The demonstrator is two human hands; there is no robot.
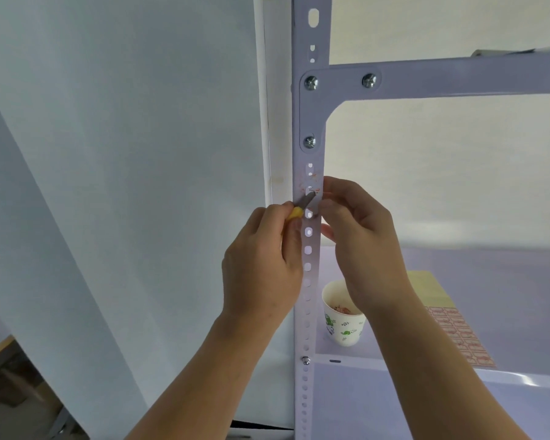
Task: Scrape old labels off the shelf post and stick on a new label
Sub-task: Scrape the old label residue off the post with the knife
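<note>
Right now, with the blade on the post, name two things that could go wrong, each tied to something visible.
1. The knife in the left hand touches the shelf post right beside the right hand, whose fingers hold the post's edge; a slip could cut them.
2. The paper cup stands low and off to one side; scrapings may miss it.

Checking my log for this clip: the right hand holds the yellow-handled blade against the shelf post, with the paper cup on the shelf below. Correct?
No: the head view shows the left hand holding the yellow-handled blade against the shelf post; the right hand only holds the post's edge. The paper cup is on the shelf below.
</note>
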